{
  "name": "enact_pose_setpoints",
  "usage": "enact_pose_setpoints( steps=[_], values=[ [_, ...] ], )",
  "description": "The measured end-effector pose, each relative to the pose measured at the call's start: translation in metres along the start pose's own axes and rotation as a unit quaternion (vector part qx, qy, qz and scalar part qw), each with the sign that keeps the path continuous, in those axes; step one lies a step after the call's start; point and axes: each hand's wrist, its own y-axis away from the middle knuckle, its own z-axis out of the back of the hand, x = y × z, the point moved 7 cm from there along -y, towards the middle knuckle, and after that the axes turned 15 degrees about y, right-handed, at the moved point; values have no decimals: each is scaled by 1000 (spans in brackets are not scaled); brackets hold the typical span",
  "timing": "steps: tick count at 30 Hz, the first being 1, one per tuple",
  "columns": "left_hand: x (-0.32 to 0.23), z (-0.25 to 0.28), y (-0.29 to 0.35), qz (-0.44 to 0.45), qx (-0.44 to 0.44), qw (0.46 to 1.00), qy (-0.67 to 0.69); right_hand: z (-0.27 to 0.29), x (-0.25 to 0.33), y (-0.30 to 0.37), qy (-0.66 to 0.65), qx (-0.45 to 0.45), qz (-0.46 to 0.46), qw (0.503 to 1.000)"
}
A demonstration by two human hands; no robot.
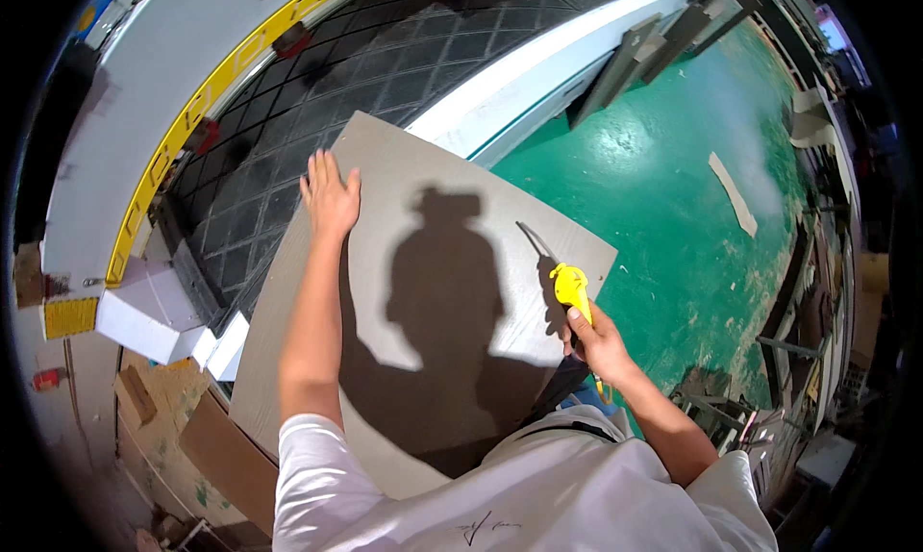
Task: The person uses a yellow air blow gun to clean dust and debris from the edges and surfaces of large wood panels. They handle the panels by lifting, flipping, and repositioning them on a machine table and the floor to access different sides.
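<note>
A large grey-brown board (385, 167) with a fine grain lies flat in front of me, and my shadow falls across it. Near its far left edge my left hand (332, 201) rests palm down, fingers stretched out. At the board's right side my right hand (598, 340) is wrapped round a yellow air blow gun (571, 285). The gun's thin, bent nozzle points away from me over the board. A short yellow piece hangs below the hand, and part of the grip is hidden by my fingers.
Beyond the board runs a dark gridded machine bed (404, 66) with a yellow rail (159, 182) and white machine body (115, 138) at left. A white beam (519, 90) crosses behind. Several panels (620, 71) lean at far right above the green floor (654, 206), where a pale strip (734, 194) lies.
</note>
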Motion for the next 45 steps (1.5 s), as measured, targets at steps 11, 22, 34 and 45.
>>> enact_pose_setpoints(
  steps=[11, 22, 34, 45],
  values=[
    [-239, -107, 78, -261, 90, 961, 3, 100, -90, 122, -49, -96, -110, 988],
    [-361, -138, 298, -242, 62, 959, 137, 150, -123, 106, 77, 20, -29, 996],
    [-125, 36, 580, 338, -147, 930, 3, 41, -57, 111, 328, 347, 114, 871],
    [25, 117, 736, 554, -289, 781, 15, -196, 30, 142, 487, 587, 147, 630]
  ],
)
